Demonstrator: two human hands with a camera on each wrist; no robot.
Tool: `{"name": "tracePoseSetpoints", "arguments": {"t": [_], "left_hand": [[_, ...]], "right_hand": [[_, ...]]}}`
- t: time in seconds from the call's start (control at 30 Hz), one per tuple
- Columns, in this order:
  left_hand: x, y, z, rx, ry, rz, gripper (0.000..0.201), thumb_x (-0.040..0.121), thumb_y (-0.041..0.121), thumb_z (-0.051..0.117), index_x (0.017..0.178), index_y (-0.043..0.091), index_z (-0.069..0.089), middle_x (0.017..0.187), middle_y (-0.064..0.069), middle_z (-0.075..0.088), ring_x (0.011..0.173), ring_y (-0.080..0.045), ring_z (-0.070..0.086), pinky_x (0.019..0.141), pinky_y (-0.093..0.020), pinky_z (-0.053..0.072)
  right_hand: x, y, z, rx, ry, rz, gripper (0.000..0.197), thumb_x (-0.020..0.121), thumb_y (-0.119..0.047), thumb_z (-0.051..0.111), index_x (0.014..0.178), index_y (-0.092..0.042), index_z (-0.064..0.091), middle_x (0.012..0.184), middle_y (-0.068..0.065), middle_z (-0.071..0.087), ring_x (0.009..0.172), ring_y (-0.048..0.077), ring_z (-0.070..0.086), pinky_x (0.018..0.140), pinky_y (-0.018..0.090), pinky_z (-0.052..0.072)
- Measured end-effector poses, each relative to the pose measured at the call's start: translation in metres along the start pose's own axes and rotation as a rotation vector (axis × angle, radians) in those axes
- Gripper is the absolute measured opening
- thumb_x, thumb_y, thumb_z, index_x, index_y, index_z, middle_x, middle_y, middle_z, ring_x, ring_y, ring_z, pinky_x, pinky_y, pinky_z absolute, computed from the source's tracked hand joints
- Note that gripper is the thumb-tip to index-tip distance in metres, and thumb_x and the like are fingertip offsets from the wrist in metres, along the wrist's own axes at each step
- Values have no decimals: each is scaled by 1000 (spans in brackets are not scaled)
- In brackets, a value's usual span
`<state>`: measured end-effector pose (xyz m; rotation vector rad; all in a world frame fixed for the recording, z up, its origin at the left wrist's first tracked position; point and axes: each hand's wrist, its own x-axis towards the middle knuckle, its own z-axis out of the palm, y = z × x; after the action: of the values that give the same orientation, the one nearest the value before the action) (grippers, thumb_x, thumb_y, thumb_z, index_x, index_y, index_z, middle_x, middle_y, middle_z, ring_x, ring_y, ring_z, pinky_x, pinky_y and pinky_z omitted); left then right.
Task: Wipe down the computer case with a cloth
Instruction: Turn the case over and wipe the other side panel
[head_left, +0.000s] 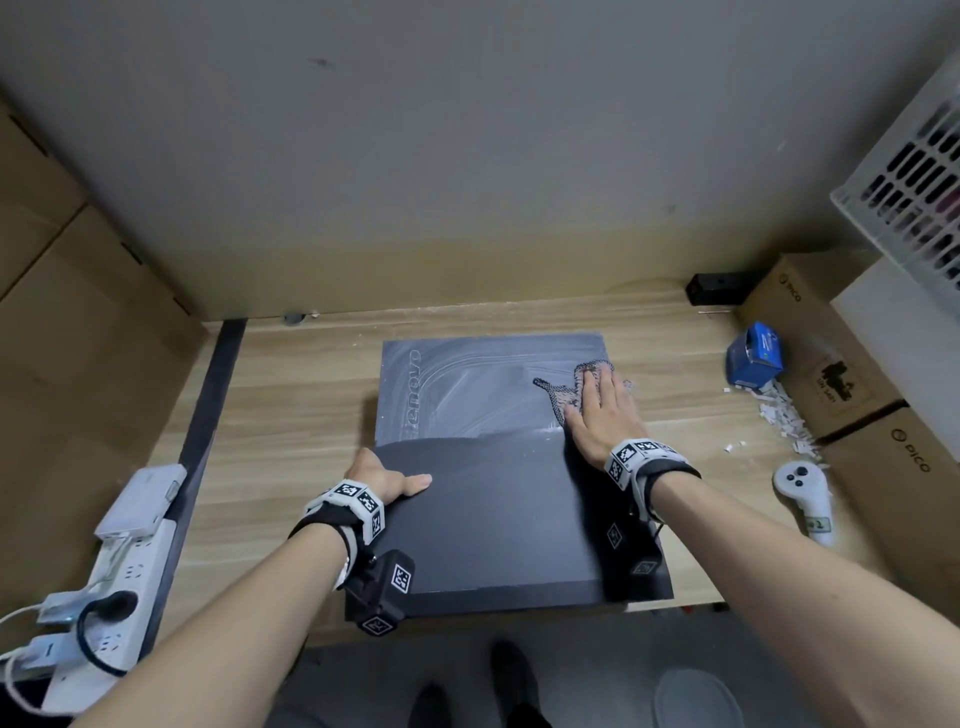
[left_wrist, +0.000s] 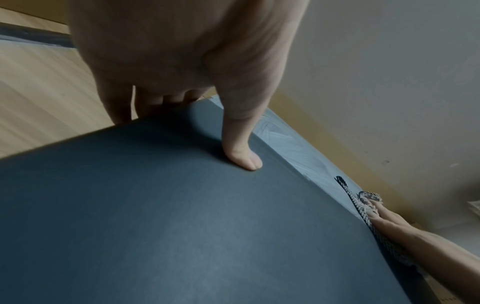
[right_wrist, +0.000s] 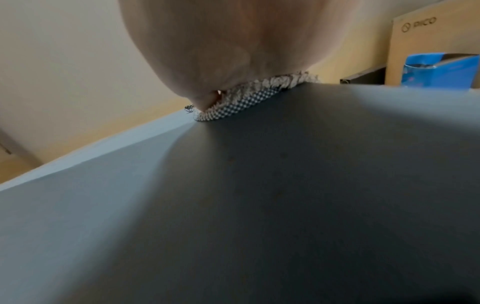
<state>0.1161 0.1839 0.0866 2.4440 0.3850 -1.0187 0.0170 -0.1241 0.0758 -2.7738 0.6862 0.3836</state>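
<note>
A black computer case (head_left: 493, 519) lies flat on the wooden desk (head_left: 291, 415). Its far half is dusty grey with wipe streaks and its near half is dark. My right hand (head_left: 597, 405) lies flat with straight fingers on a checked cloth (head_left: 561, 397), pressing it onto the case's far right part. In the right wrist view the cloth (right_wrist: 259, 90) bunches under the palm (right_wrist: 221, 51). My left hand (head_left: 387, 475) holds the case's left edge. Its thumb (left_wrist: 241, 148) lies on the top panel (left_wrist: 182, 226) and the fingers (left_wrist: 114, 107) reach down the side.
A power strip (head_left: 104, 597) with plugs and a white adapter (head_left: 143, 499) sit at the desk's left. Cardboard boxes (head_left: 831, 353), a blue box (head_left: 756, 356), paper shreds (head_left: 779, 415) and a white controller (head_left: 802, 493) crowd the right. A wall (head_left: 467, 156) stands behind.
</note>
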Motion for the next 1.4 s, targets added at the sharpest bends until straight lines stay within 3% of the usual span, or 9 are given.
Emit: {"name": "tracePoseSetpoints", "arguments": {"t": [0.43,0.5,0.6,0.67,0.77,0.83,1.0,1.27,1.4], "left_hand": [[-11,-3,-3,-76,-22,65,99,68,47,85,141,4,34,139,-14,49,124,-34,51,95,-36,44],[-16,-10,-6,-93,-46,86,103,62,54,86,140,4,38,136,-13,52,120,-33,55,96,-37,46],[6,-37,-5,-189,-72,122,118,33,72,86,128,10,51,118,-6,65,102,-26,65,91,-40,54],[13,-55,-10,-220,-79,119,118,31,76,84,123,9,55,116,-5,67,100,-24,67,90,-37,55],[-10,-74,-28,-228,-98,94,86,70,53,81,129,-1,49,124,-7,57,113,-25,57,88,-26,41],[-12,-90,-34,-245,-84,81,62,82,42,76,118,-3,53,116,-7,58,114,-24,52,87,-25,36],[0,-128,-44,-321,-58,58,103,76,54,76,149,-2,28,153,-15,37,140,-28,37,108,-33,33],[1,-117,-54,-307,-94,152,92,79,46,76,147,0,33,150,-13,40,138,-26,40,109,-32,33],[1,-100,-47,-268,-169,211,67,78,20,82,134,5,48,130,-11,55,119,-23,54,103,-29,40]], "right_hand": [[-51,-26,30,-22,49,-62,68,104,-44,23,157,-8,2,165,12,-10,152,27,-10,124,41,-1],[-48,-32,28,-43,34,-48,68,104,-43,23,157,-7,1,164,15,-10,152,28,-10,124,40,-3],[-40,-52,26,-60,27,-31,69,104,-43,25,157,-5,1,164,17,-9,152,30,-9,124,42,0],[-35,-78,29,-58,22,-64,69,104,-43,25,157,-6,1,164,17,-10,152,29,-10,124,42,2],[-32,-130,37,-49,0,-146,69,104,-45,23,157,-7,-1,164,15,-13,152,28,-11,124,43,1],[-32,-167,45,-59,-3,-216,69,103,-45,22,157,-8,-1,164,14,-13,152,28,-12,124,43,1],[-29,-237,66,-138,12,-368,71,102,-47,21,157,-7,2,165,14,-9,152,28,-10,124,44,-4],[-46,-231,67,-153,-5,-468,69,104,-49,20,158,-9,5,165,14,-6,153,26,-7,124,40,0],[-84,-217,73,-191,-6,-553,76,97,-55,3,157,-8,5,165,13,-6,153,25,-8,124,43,3]]}}
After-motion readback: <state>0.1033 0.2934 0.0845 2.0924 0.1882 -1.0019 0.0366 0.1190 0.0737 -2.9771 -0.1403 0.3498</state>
